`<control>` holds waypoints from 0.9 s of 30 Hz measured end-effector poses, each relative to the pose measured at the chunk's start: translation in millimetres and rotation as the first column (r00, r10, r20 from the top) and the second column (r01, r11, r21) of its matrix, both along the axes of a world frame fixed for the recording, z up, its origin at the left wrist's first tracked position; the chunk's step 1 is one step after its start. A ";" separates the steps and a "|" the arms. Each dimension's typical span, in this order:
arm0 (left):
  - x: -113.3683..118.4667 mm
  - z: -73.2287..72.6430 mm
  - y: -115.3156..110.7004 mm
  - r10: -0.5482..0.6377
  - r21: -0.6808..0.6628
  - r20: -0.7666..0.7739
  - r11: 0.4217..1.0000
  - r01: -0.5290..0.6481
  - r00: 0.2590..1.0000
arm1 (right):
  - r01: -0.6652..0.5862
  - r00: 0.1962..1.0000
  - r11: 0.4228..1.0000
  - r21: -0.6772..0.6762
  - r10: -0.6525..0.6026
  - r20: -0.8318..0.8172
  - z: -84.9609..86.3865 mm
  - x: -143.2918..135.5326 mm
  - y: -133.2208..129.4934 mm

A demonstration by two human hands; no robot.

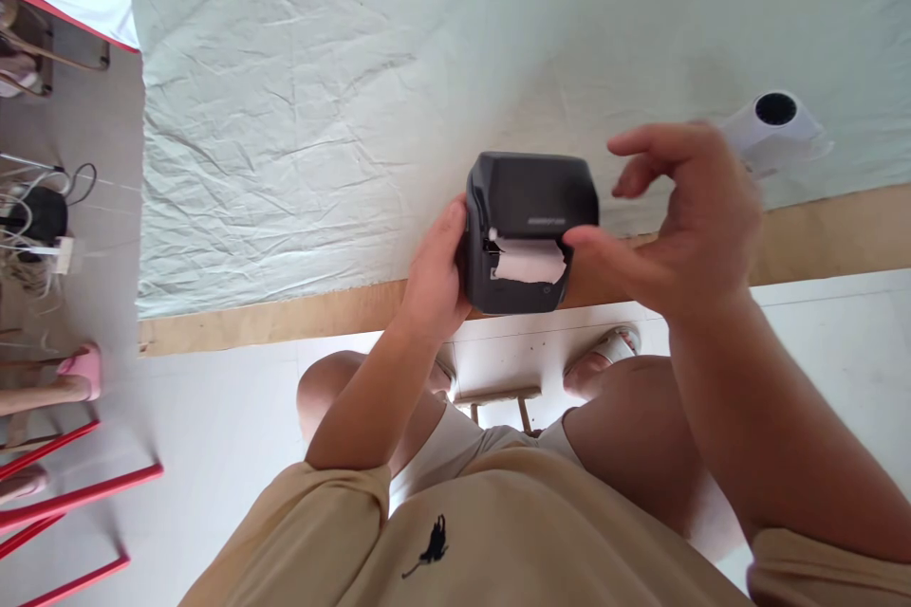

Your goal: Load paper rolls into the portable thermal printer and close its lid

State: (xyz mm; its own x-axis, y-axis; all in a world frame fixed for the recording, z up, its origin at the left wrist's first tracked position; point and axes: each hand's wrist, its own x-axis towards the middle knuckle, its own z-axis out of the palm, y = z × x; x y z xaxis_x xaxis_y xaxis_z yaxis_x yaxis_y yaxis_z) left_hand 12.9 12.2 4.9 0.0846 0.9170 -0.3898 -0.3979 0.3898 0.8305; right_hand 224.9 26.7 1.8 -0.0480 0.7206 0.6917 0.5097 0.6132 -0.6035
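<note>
A small black label printer is held up over the table's front edge. White paper sticks out of the slot in its front, with an uneven end. My left hand grips the printer's left side, its fingers partly hidden behind the body. On the other side, my right hand is slightly blurred, with thumb and fingers spread apart. Its thumb tip is at the printer's right edge near the paper slot; whether it touches I cannot tell.
A white device with a round black face stands on the cloth-covered table at the right. Tangled cables and red metal legs are on the left. Another person's foot in a pink shoe shows there too.
</note>
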 end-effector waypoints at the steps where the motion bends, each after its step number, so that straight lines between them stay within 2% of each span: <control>1: -1.2 -0.3 -0.3 -0.053 0.006 0.014 0.999 0.053 0.998 | 0.044 0.998 0.999 0.006 -0.044 -0.041 3.7 -3.2 -1.4; 4: -5.5 -0.6 -2.0 -0.180 0.027 0.012 0.983 0.180 0.984 | 0.082 0.971 0.994 -0.071 -0.096 -0.219 12.2 -14.0 -6.6; 7: -7.6 0.2 -3.7 -0.191 0.031 -0.022 0.981 0.192 0.981 | 0.118 0.955 0.985 -0.126 -0.148 -0.259 14.7 -21.0 -8.2; 9: -7.4 0.2 -4.4 -0.193 0.057 -0.026 0.979 0.194 0.981 | 0.156 0.971 0.981 -0.119 -0.174 -0.167 14.8 -22.2 -7.0; 11: -6.6 -0.3 -4.7 -0.205 0.101 -0.037 0.973 0.208 0.978 | 0.169 0.985 0.982 -0.081 -0.167 0.038 16.3 -21.7 -5.9; 13: -5.8 -0.9 -4.7 -0.207 0.127 -0.063 0.969 0.214 0.976 | 0.155 0.952 0.985 -0.080 -0.128 0.277 20.3 -21.1 -6.8; 15: -5.4 -1.6 -4.6 -0.206 0.126 -0.087 0.968 0.216 0.975 | 0.152 0.884 0.981 -0.117 -0.082 0.460 25.9 -21.7 -10.0; 20: -6.4 -5.1 -4.4 -0.214 0.163 -0.080 0.961 0.224 0.974 | 0.244 0.811 0.962 -0.121 -0.134 0.569 34.8 -24.7 -18.6; 27: -6.7 -2.9 -4.7 -0.213 0.143 -0.120 0.963 0.229 0.970 | 0.177 0.814 0.910 -0.375 0.078 0.575 33.9 -16.0 -6.7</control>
